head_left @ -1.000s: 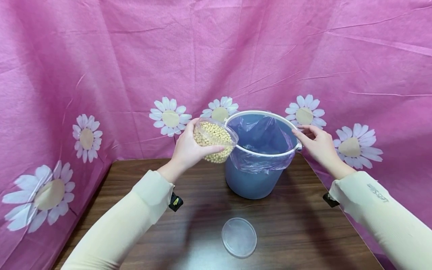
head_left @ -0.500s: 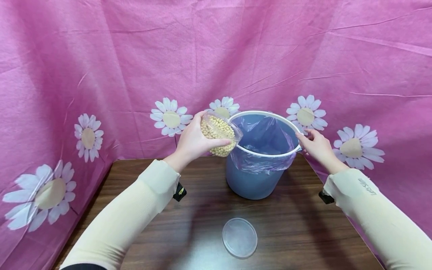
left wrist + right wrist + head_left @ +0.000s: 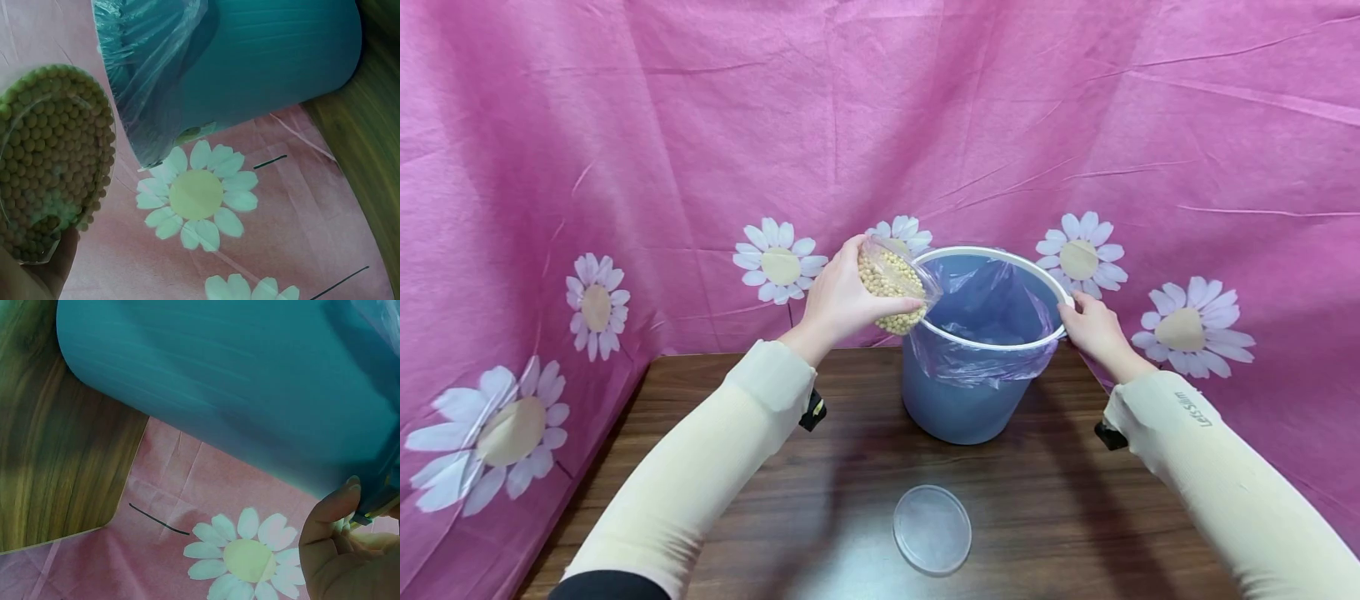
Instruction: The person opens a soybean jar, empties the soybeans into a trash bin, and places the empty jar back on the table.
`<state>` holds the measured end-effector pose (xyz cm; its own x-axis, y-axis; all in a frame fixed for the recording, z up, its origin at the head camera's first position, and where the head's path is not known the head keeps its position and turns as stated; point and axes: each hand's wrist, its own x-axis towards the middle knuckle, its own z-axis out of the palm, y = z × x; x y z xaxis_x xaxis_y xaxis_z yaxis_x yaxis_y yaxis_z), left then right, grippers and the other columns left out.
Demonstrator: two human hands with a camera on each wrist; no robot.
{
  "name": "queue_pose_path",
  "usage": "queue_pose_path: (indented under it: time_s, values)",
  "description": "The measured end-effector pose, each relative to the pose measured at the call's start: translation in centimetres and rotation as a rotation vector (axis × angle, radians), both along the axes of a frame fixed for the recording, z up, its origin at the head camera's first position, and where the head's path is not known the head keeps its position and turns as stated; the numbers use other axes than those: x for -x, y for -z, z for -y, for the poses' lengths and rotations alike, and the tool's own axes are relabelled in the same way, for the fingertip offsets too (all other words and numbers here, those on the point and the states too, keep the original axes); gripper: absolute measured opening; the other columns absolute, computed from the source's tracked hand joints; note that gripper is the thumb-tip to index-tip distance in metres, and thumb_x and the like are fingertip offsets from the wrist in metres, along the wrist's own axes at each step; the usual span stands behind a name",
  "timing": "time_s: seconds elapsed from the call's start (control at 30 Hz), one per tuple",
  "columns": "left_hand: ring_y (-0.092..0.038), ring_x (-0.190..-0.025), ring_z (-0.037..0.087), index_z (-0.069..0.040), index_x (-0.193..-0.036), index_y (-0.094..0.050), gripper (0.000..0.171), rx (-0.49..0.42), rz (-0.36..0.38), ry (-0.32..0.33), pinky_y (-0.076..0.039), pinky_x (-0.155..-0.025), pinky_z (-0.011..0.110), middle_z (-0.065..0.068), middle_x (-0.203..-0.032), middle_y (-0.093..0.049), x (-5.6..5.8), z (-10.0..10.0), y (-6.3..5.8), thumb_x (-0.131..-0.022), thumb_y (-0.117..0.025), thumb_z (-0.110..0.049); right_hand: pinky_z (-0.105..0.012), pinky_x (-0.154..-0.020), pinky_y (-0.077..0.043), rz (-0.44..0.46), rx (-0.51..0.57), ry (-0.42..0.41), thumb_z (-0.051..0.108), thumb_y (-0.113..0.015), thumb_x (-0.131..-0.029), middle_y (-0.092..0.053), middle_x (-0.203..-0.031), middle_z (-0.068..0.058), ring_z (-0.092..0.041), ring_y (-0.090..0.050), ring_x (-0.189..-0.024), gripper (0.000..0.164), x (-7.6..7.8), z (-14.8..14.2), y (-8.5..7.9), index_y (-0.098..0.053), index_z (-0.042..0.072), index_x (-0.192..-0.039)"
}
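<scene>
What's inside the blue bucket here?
A thin, purplish plastic bag lines the blue bucket, its edge folded down outside. The bucket's near side and the bag's folds hide the bottom, so anything there can't be seen.

I see that both arms of the person are extended forward, one at each side. The left arm slants inward to the left hand, which is gripping, with its thumb stretched out sideways and its other fingers mostly hidden. The right arm also slants inward, and there the right hand grips with bent thumb and fingers.
</scene>
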<state>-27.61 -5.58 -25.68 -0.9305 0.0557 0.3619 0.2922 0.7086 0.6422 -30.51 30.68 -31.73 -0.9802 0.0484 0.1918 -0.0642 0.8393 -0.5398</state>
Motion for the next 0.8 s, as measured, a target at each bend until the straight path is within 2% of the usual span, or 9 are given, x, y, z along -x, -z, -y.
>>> queue_pose_path:
  time_s: [0.13,0.27,0.33,0.43,0.7,0.8]
  values:
    - [-0.057,-0.12,0.024,-0.016,-0.146,-0.04,0.114,0.027,-0.054,0.019,-0.048,-0.101,0.042,0.002,-0.136,-0.058,0.5,-0.4,0.0,-0.054,-0.088,-0.063,-0.065,-0.1,-0.038,0.023,-0.022,-0.008,0.025,-0.036,-0.101,-0.053,-0.121,-0.036,-0.055,-0.05,-0.113,0.049,0.0,-0.2,-0.2,-0.047,-0.009,-0.135]
    - [-0.058,-0.116,0.022,-0.016,-0.146,-0.04,0.113,0.062,-0.078,0.038,-0.05,-0.098,0.042,0.002,-0.132,-0.059,0.8,-0.9,0.0,-0.054,-0.087,-0.064,-0.064,-0.1,-0.039,0.023,-0.019,-0.018,0.023,-0.036,-0.1,-0.055,-0.119,-0.035,-0.052,-0.05,-0.11,0.047,0.0,-0.1,-0.2,-0.049,-0.009,-0.132]
    - [-0.058,-0.115,0.022,-0.016,-0.147,-0.039,0.114,0.09,-0.084,0.039,-0.05,-0.096,0.043,0.002,-0.131,-0.059,0.9,-1.3,-0.1,-0.055,-0.086,-0.065,-0.064,-0.101,-0.039,0.025,-0.016,-0.023,0.022,-0.036,-0.099,-0.054,-0.122,-0.036,-0.052,-0.05,-0.112,0.049,-0.1,-0.1,-0.2,-0.048,-0.009,-0.135]
    - [-0.058,-0.116,0.025,-0.015,-0.147,-0.038,0.115,0.143,-0.105,0.032,-0.051,-0.095,0.045,0.004,-0.133,-0.058,1.1,-1.8,-0.3,-0.056,-0.084,-0.068,-0.064,-0.104,-0.036,0.031,-0.018,-0.026,0.022,-0.037,-0.099,-0.052,-0.129,-0.038,-0.054,-0.048,-0.118,0.053,-0.2,-0.1,-0.2,-0.043,-0.01,-0.141]
    - [-0.055,-0.12,0.026,-0.015,-0.147,-0.039,0.112,0.251,-0.129,0.007,-0.052,-0.095,0.044,0.001,-0.133,-0.057,1.7,-2.8,-1.0,-0.058,-0.082,-0.069,-0.064,-0.104,-0.037,0.031,-0.022,-0.027,0.02,-0.037,-0.097,-0.051,-0.13,-0.038,-0.054,-0.049,-0.116,0.055,-0.1,-0.3,-0.3,-0.041,-0.01,-0.143]
    - [-0.055,-0.121,0.026,-0.016,-0.146,-0.04,0.11,0.293,-0.146,0.001,-0.052,-0.095,0.043,0.0,-0.136,-0.056,2.1,-3.0,-1.3,-0.058,-0.082,-0.068,-0.064,-0.106,-0.035,0.04,-0.024,-0.022,0.02,-0.037,-0.097,-0.046,-0.136,-0.039,-0.056,-0.046,-0.123,0.057,0.1,-0.2,-0.4,-0.037,-0.01,-0.145]
